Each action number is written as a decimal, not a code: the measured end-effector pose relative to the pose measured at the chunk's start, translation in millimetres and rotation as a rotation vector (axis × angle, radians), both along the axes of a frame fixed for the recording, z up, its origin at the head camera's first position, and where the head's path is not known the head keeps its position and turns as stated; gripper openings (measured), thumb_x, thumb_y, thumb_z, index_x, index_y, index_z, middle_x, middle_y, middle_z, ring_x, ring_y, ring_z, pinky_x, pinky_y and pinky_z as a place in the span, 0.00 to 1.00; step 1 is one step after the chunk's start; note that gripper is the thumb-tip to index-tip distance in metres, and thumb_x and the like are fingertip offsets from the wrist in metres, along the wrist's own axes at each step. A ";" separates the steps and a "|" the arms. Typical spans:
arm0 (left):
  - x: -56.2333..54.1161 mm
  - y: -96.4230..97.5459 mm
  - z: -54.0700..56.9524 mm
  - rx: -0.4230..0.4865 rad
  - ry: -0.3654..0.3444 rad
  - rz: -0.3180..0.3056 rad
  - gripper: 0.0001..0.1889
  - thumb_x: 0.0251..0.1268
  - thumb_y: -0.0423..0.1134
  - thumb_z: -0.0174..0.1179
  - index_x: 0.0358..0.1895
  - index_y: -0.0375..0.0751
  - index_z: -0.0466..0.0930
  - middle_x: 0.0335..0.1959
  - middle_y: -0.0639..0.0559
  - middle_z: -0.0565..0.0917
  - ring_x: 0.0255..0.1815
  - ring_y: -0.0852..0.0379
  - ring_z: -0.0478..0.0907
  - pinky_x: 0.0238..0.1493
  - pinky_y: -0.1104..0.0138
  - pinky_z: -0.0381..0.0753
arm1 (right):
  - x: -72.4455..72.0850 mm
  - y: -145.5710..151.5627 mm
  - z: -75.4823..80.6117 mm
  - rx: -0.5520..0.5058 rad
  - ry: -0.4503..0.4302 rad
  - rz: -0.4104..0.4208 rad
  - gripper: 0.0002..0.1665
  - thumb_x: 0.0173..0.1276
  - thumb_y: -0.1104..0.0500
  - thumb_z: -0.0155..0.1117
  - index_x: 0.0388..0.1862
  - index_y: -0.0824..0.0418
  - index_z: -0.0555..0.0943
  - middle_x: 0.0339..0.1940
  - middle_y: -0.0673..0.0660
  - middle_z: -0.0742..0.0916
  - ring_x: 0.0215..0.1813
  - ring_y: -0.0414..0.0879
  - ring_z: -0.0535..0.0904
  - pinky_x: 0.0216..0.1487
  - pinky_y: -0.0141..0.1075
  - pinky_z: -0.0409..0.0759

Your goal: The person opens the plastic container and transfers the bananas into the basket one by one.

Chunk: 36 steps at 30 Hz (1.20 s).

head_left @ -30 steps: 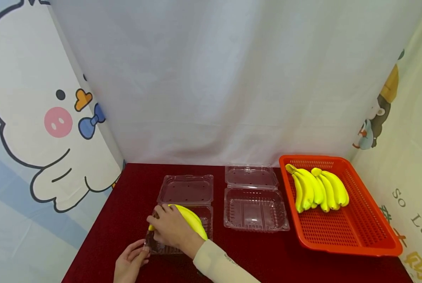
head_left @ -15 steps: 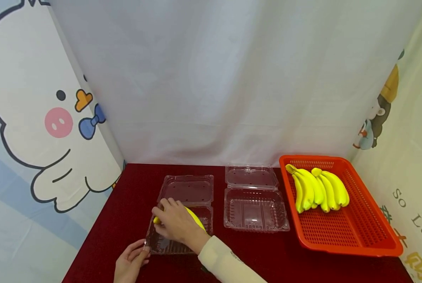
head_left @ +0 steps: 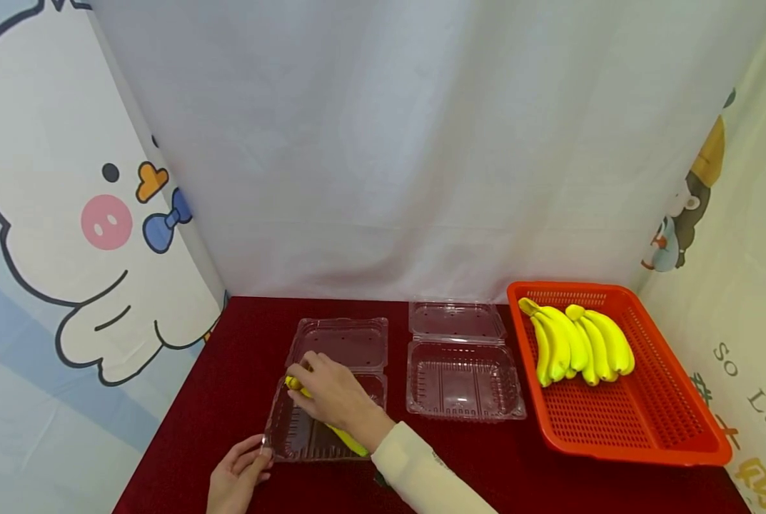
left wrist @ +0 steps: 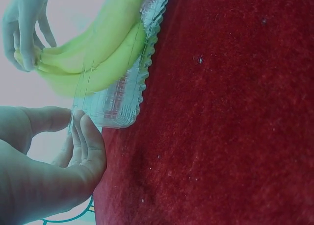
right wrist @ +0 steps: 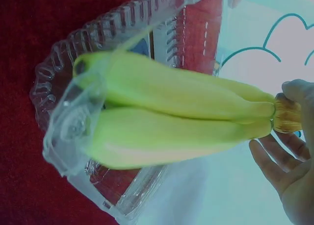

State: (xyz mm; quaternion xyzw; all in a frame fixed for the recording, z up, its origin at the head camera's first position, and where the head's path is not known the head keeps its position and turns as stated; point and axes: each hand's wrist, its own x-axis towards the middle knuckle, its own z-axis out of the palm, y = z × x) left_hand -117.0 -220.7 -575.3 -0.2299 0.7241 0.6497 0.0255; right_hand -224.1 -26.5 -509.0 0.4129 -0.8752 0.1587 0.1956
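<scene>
My right hand [head_left: 340, 400] grips the stem end of a yellow banana bunch [right wrist: 191, 114] over the left clear plastic clamshell box [head_left: 286, 446]. In the right wrist view the banana tips lie within the box, close to one corner of its rim. My left hand [head_left: 236, 475] pinches the box's near left corner between thumb and fingers, as the left wrist view also shows. In the head view my right hand and sleeve cover much of the bunch. The box's lid [head_left: 340, 343] is folded back, away from me.
A second clear clamshell box [head_left: 462, 382] stands open to the right, with no fruit in it. Beyond it, an orange-red plastic basket [head_left: 652, 457] holds more banana bunches [head_left: 575, 346]. Dark red cloth [head_left: 215, 371] covers the table; a pale curtain hangs behind.
My right hand has shifted right and away from me with the banana stem. The banana tips have swung nearer to the box's front edge. My left hand stays at the corner.
</scene>
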 end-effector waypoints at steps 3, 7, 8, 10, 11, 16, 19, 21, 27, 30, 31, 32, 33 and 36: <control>0.2 -0.3 -0.3 0.002 -0.005 0.003 0.27 0.73 0.33 0.63 0.69 0.24 0.68 0.37 0.53 0.86 0.34 0.64 0.82 0.36 0.70 0.85 | -1.9 4.8 1.2 -0.047 -0.080 0.003 0.17 0.76 0.50 0.66 0.58 0.55 0.83 0.44 0.51 0.81 0.39 0.38 0.77 0.37 0.20 0.75; 0.3 -1.0 -0.9 0.002 -0.014 0.004 0.27 0.73 0.34 0.62 0.70 0.25 0.68 0.37 0.54 0.86 0.34 0.64 0.82 0.36 0.70 0.85 | -4.2 9.8 2.4 -0.102 -0.165 0.008 0.15 0.77 0.53 0.65 0.57 0.57 0.82 0.45 0.52 0.81 0.41 0.39 0.77 0.41 0.20 0.76; 0.4 -1.2 -0.9 0.004 -0.013 0.004 0.27 0.73 0.34 0.62 0.70 0.25 0.68 0.37 0.54 0.86 0.35 0.64 0.82 0.36 0.70 0.85 | -4.6 10.9 2.9 -0.116 -0.178 0.011 0.15 0.77 0.53 0.65 0.57 0.58 0.81 0.45 0.52 0.81 0.42 0.40 0.77 0.41 0.21 0.76; 0.4 -1.3 -1.0 0.009 -0.013 0.004 0.27 0.73 0.34 0.63 0.70 0.25 0.68 0.37 0.54 0.86 0.35 0.64 0.82 0.36 0.69 0.85 | -5.2 12.8 3.7 -0.152 -0.215 0.017 0.15 0.77 0.54 0.65 0.57 0.59 0.81 0.46 0.53 0.81 0.42 0.40 0.76 0.43 0.22 0.76; 0.4 -1.2 -0.8 0.009 -0.013 0.005 0.27 0.73 0.34 0.63 0.70 0.25 0.68 0.37 0.54 0.86 0.35 0.64 0.82 0.36 0.69 0.85 | -5.4 13.7 4.1 -0.170 -0.230 0.019 0.15 0.77 0.54 0.65 0.57 0.59 0.82 0.46 0.53 0.81 0.42 0.40 0.76 0.43 0.22 0.76; 0.5 -0.9 -0.8 0.007 -0.012 0.010 0.27 0.73 0.35 0.63 0.69 0.25 0.68 0.37 0.54 0.86 0.34 0.63 0.82 0.35 0.69 0.85 | -7.1 18.1 5.5 -0.247 -0.295 0.024 0.15 0.77 0.54 0.65 0.56 0.60 0.82 0.46 0.54 0.81 0.42 0.41 0.77 0.44 0.23 0.76; 0.5 -0.5 -0.9 0.007 -0.012 0.018 0.27 0.73 0.34 0.63 0.69 0.25 0.69 0.37 0.54 0.87 0.34 0.63 0.82 0.35 0.68 0.85 | -8.6 20.5 6.7 -0.292 -0.320 0.030 0.15 0.76 0.55 0.66 0.56 0.61 0.82 0.47 0.55 0.82 0.43 0.45 0.79 0.44 0.24 0.76; 0.6 -0.1 -0.8 0.009 -0.013 0.022 0.27 0.73 0.34 0.63 0.69 0.25 0.69 0.37 0.54 0.87 0.34 0.63 0.82 0.35 0.68 0.85 | -9.7 21.9 7.6 -0.324 -0.332 0.035 0.15 0.76 0.56 0.66 0.56 0.62 0.82 0.47 0.55 0.82 0.43 0.47 0.80 0.44 0.24 0.76; 0.2 0.6 -0.5 0.003 -0.013 0.014 0.27 0.73 0.35 0.63 0.69 0.25 0.69 0.38 0.53 0.87 0.35 0.62 0.82 0.35 0.68 0.85 | -13.1 26.5 11.8 -0.418 -0.353 0.015 0.16 0.74 0.56 0.68 0.56 0.63 0.82 0.47 0.56 0.82 0.44 0.47 0.82 0.45 0.25 0.80; 0.0 0.5 -0.9 -0.004 -0.012 0.011 0.27 0.73 0.34 0.63 0.69 0.25 0.69 0.38 0.53 0.87 0.35 0.62 0.82 0.35 0.68 0.86 | -15.2 29.5 13.9 -0.451 -0.347 -0.001 0.17 0.74 0.56 0.68 0.56 0.63 0.82 0.47 0.56 0.82 0.42 0.47 0.81 0.44 0.25 0.79; 0.0 0.4 -1.0 -0.007 -0.013 0.010 0.27 0.73 0.34 0.63 0.69 0.25 0.69 0.38 0.53 0.87 0.35 0.62 0.82 0.35 0.68 0.86 | -15.8 30.5 14.6 -0.459 -0.346 -0.006 0.17 0.74 0.56 0.68 0.55 0.63 0.82 0.47 0.56 0.82 0.41 0.47 0.80 0.42 0.25 0.78; 0.0 0.4 -1.0 -0.008 -0.013 0.010 0.27 0.73 0.34 0.63 0.69 0.25 0.69 0.38 0.53 0.87 0.35 0.62 0.82 0.35 0.68 0.86 | -16.5 31.5 15.3 -0.468 -0.345 -0.006 0.17 0.74 0.56 0.68 0.55 0.64 0.82 0.47 0.56 0.82 0.40 0.48 0.80 0.41 0.25 0.77; 0.0 0.4 -0.9 -0.009 -0.013 0.012 0.27 0.73 0.34 0.63 0.69 0.25 0.69 0.38 0.53 0.87 0.35 0.62 0.82 0.35 0.68 0.86 | -17.0 32.5 15.9 -0.472 -0.343 -0.005 0.17 0.74 0.56 0.68 0.55 0.64 0.82 0.47 0.56 0.82 0.39 0.49 0.79 0.39 0.26 0.76; 0.1 0.6 -0.6 -0.007 -0.017 0.019 0.27 0.73 0.35 0.64 0.68 0.25 0.69 0.38 0.53 0.87 0.35 0.62 0.82 0.35 0.68 0.86 | -18.1 34.6 17.9 -0.491 -0.337 -0.002 0.16 0.74 0.56 0.68 0.54 0.64 0.82 0.46 0.57 0.83 0.38 0.50 0.79 0.38 0.27 0.77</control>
